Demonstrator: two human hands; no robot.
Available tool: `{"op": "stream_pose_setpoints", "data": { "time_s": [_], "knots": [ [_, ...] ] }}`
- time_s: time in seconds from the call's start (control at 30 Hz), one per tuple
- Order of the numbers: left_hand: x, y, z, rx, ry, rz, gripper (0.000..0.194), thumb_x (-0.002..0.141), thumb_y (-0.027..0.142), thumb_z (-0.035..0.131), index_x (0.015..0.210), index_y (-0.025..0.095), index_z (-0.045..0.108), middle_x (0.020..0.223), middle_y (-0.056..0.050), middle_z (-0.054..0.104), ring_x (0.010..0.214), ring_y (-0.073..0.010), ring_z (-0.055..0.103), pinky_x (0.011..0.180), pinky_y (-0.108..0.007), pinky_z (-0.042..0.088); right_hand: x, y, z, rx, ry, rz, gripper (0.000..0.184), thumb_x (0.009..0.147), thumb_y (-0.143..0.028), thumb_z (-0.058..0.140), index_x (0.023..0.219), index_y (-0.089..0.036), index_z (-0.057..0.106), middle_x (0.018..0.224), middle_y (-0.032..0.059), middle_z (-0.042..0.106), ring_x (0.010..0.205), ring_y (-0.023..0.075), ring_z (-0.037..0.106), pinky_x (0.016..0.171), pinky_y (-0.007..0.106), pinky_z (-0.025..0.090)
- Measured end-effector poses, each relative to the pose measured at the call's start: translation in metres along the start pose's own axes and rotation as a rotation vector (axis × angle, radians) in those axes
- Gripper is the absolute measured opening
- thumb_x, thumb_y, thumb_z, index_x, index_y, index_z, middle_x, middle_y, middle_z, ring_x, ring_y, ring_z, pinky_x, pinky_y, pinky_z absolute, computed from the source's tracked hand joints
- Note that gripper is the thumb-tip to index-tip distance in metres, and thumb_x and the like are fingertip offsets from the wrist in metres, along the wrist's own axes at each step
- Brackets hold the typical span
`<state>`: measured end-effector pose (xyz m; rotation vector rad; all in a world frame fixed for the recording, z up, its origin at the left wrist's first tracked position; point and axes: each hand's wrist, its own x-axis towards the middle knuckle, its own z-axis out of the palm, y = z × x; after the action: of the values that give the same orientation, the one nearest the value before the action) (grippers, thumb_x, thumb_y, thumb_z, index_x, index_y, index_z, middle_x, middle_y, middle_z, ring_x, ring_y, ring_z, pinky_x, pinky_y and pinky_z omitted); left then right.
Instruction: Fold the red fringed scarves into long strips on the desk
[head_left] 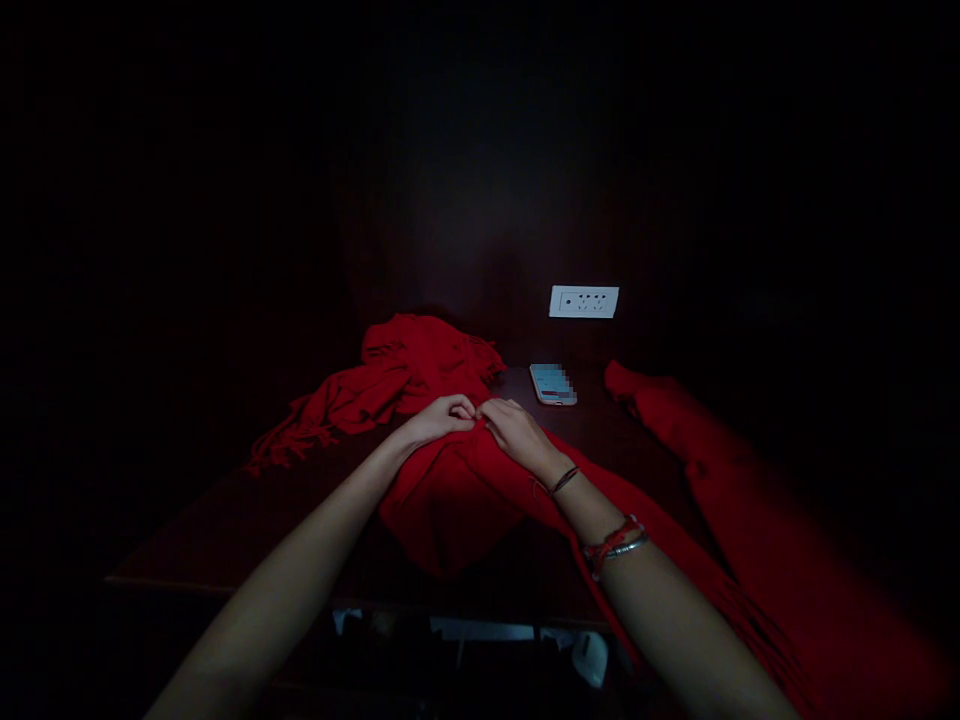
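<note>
- Two bare hands show in the head view: the left hand [444, 417] and the right hand [519, 434] pinch the red cloth [450, 500] with fingertips close together.
- The cloth lies bunched across the desk [210, 535], its fringed part behind and to the left, and drapes towards the front edge.
- More red fabric [757, 520] stretches along the right.
- A lit phone [551, 382] lies beyond the right hand, below a white socket plate [584, 302].

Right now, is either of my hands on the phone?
No, your left hand and right hand are on the red cloth; the phone lies apart.
</note>
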<state>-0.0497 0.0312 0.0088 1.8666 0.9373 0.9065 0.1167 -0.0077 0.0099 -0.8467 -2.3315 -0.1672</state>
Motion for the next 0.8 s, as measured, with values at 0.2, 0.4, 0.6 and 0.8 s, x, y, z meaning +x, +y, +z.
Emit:
{"op": "stream_pose_setpoints", "data": {
  "time_s": [0.2,0.4,0.6,0.8],
  "knots": [
    [-0.019,0.013,-0.022,0.4,0.165,-0.042,0.027,0.054,0.035,0.062,0.072,0.017,0.055,0.068,0.0,0.057,0.065,-0.0137,0.051,0.061,-0.022,0.037,-0.002,0.004,0.004,0.077,0.013,0.052,0.016,0.076,-0.008,0.035,0.086,-0.017,0.044,0.08,0.004,0.052,0.075,0.0137,0.046,0.068,0.023,0.032],
    [-0.029,0.029,-0.029,0.646,0.216,-0.101,0.02,0.055,0.022,0.06,0.075,0.019,0.057,0.067,0.001,0.057,0.063,-0.0146,0.051,0.057,-0.021,0.036,0.0,0.005,0.006,0.209,0.035,0.052,0.016,0.075,-0.007,0.034,0.081,-0.018,0.043,0.078,0.0023,0.048,0.075,0.0124,0.044,0.071,0.022,0.033],
    [-0.013,0.024,0.004,0.538,0.417,0.101,0.016,0.062,0.014,0.049,0.076,0.016,0.056,0.073,-0.001,0.059,0.068,-0.014,0.053,0.065,-0.022,0.039,0.001,0.004,0.005,0.312,0.058,0.092,0.013,0.068,-0.006,0.042,0.072,-0.018,0.045,0.083,0.0025,0.041,0.08,0.0127,0.042,0.075,0.024,0.034],
    [-0.017,0.022,0.006,0.302,0.113,0.13,0.025,0.072,0.029,0.044,0.089,0.017,0.058,0.091,-0.003,0.061,0.09,-0.0173,0.052,0.083,-0.025,0.035,-0.002,0.007,0.006,0.3,0.175,0.168,0.013,0.065,-0.006,0.045,0.07,-0.017,0.048,0.098,0.0054,0.035,0.091,0.0139,0.04,0.083,0.029,0.033]
  ]
}}
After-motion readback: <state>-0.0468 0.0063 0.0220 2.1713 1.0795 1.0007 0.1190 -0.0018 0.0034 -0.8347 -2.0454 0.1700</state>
